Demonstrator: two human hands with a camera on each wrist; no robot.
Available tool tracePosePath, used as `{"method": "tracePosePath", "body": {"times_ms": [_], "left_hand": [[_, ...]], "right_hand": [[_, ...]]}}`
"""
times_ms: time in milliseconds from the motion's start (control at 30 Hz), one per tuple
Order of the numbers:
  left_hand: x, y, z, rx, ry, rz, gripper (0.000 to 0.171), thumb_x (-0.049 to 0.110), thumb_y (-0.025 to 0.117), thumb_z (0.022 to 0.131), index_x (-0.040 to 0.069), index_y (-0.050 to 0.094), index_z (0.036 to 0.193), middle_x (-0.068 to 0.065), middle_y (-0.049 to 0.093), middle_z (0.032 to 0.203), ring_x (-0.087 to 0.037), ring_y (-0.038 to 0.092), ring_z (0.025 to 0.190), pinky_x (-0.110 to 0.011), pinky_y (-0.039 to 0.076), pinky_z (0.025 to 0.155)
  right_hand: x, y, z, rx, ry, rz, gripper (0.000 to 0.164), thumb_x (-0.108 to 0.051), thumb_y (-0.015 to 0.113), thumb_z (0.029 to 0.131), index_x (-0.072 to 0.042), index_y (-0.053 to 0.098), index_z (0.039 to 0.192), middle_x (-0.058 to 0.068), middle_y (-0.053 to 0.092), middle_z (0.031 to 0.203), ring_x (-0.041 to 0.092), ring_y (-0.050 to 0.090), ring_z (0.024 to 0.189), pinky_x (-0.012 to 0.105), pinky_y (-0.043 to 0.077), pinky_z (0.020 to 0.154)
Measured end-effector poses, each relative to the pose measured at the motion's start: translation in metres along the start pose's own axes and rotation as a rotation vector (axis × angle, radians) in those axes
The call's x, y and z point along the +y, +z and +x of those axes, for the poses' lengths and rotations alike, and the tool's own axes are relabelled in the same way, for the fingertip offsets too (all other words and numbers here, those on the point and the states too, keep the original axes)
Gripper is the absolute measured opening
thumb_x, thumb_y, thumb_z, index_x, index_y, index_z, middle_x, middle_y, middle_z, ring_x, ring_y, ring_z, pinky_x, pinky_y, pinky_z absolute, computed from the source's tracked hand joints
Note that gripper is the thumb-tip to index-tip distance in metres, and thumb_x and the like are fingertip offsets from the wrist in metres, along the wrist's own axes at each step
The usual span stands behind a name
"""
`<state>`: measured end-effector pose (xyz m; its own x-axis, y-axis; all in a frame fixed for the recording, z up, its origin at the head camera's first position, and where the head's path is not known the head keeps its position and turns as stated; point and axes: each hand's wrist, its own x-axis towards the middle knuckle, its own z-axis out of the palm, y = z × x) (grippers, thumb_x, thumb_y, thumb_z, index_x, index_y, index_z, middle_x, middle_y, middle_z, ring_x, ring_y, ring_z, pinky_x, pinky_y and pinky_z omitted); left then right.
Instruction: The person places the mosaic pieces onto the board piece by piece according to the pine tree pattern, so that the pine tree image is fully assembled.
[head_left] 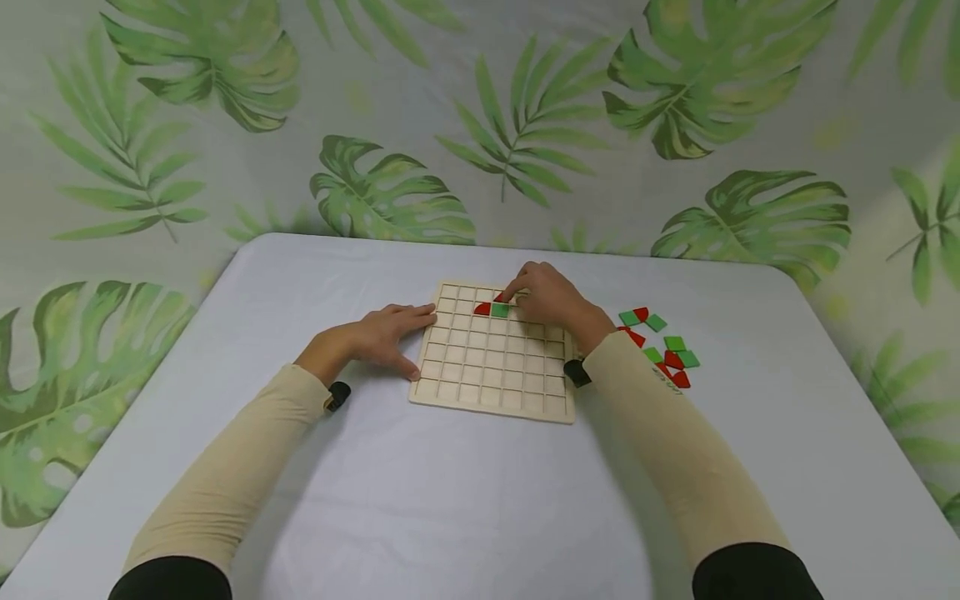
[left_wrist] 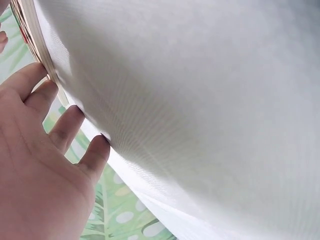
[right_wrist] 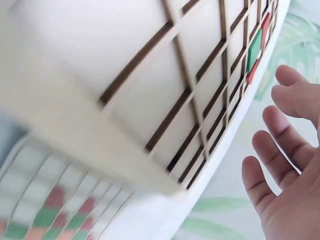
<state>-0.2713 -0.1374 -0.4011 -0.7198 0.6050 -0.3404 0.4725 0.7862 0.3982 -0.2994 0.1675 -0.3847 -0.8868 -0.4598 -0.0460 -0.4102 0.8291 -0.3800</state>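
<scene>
A pale wooden grid board (head_left: 491, 362) lies on the white table. Near its far edge sit a red piece with a curved side (head_left: 482, 309), a green square tile (head_left: 499, 310) and another red piece (head_left: 498, 297). My right hand (head_left: 551, 296) is over the board's far right part, index fingertip right at that second red piece. Its other fingers are loosely bent in the right wrist view, and nothing shows between them. My left hand (head_left: 382, 335) rests at the board's left edge, fingers spread and fingertips (left_wrist: 46, 87) touching the rim.
Several loose red and green tiles (head_left: 672, 360) lie on the table right of the board, partly behind the right sleeve (head_left: 660, 417). A leaf-patterned cloth (head_left: 525, 125) hangs behind the table. Blurred red and green patches on a grid (right_wrist: 55, 210) show low in the right wrist view.
</scene>
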Motion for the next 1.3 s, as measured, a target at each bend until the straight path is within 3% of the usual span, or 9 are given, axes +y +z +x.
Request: {"method": "tracePosePath", "body": {"times_ms": [200, 400, 533, 733, 867, 1067, 1300], "left_hand": [[0.000, 0.000, 0.000, 0.009, 0.005, 0.005, 0.100, 0.041, 0.080, 0.079, 0.016, 0.026, 0.159, -0.002, 0.012, 0.170, -0.036, 0.015, 0.154, -0.063, 0.021, 0.119], [0.001, -0.001, -0.001, 0.005, 0.002, -0.001, 0.099, 0.041, 0.080, 0.080, 0.016, 0.025, 0.159, -0.001, 0.011, 0.170, -0.036, 0.013, 0.155, -0.063, 0.020, 0.120], [-0.002, 0.000, 0.001, 0.015, 0.011, 0.011, 0.099, 0.042, 0.079, 0.080, 0.016, 0.026, 0.159, -0.002, 0.012, 0.169, -0.037, 0.014, 0.154, -0.063, 0.021, 0.120], [-0.004, 0.002, 0.002, 0.008, 0.019, 0.009, 0.099, 0.043, 0.079, 0.080, 0.016, 0.025, 0.159, -0.002, 0.011, 0.170, -0.036, 0.014, 0.154, -0.062, 0.020, 0.120], [-0.004, 0.002, 0.001, 0.014, 0.016, 0.003, 0.099, 0.042, 0.080, 0.079, 0.016, 0.026, 0.159, -0.001, 0.012, 0.169, -0.036, 0.014, 0.154, -0.062, 0.020, 0.120], [-0.003, 0.002, 0.000, -0.001, 0.013, -0.010, 0.100, 0.042, 0.079, 0.080, 0.017, 0.024, 0.159, 0.000, 0.011, 0.170, -0.035, 0.012, 0.155, -0.062, 0.020, 0.121], [-0.001, 0.001, 0.000, -0.006, 0.014, -0.032, 0.100, 0.041, 0.079, 0.081, 0.015, 0.023, 0.159, -0.002, 0.010, 0.170, -0.037, 0.009, 0.156, -0.063, 0.017, 0.121]], "right_hand": [[0.017, -0.009, -0.008, 0.014, 0.008, -0.028, 0.029, -0.007, 0.051, 0.099, -0.011, 0.076, 0.112, 0.017, 0.059, 0.123, 0.036, 0.052, 0.117, 0.050, 0.046, 0.099], [0.044, -0.032, -0.026, 0.030, 0.049, -0.019, 0.030, -0.002, 0.050, 0.097, -0.006, 0.074, 0.115, 0.021, 0.060, 0.125, 0.040, 0.055, 0.118, 0.054, 0.046, 0.099], [0.069, -0.046, -0.042, 0.028, 0.120, 0.007, 0.032, -0.002, 0.048, 0.097, -0.004, 0.073, 0.117, 0.024, 0.060, 0.130, 0.043, 0.053, 0.121, 0.057, 0.045, 0.100], [0.117, -0.055, -0.075, 0.000, 0.275, 0.024, 0.035, -0.007, 0.042, 0.099, -0.004, 0.070, 0.120, 0.026, 0.060, 0.130, 0.040, 0.054, 0.108, 0.056, 0.047, 0.093], [0.137, -0.058, -0.094, 0.003, 0.317, 0.020, 0.036, -0.008, 0.041, 0.099, -0.003, 0.069, 0.121, 0.029, 0.060, 0.127, 0.042, 0.054, 0.108, 0.057, 0.047, 0.092], [0.146, -0.054, -0.110, -0.018, 0.320, 0.017, 0.035, -0.012, 0.046, 0.099, -0.003, 0.066, 0.126, 0.030, 0.060, 0.122, 0.040, 0.054, 0.103, 0.049, 0.049, 0.082], [0.141, -0.046, -0.104, -0.037, 0.340, 0.012, 0.035, -0.010, 0.049, 0.098, -0.004, 0.066, 0.128, 0.029, 0.057, 0.131, 0.043, 0.050, 0.113, 0.060, 0.043, 0.101]]}}
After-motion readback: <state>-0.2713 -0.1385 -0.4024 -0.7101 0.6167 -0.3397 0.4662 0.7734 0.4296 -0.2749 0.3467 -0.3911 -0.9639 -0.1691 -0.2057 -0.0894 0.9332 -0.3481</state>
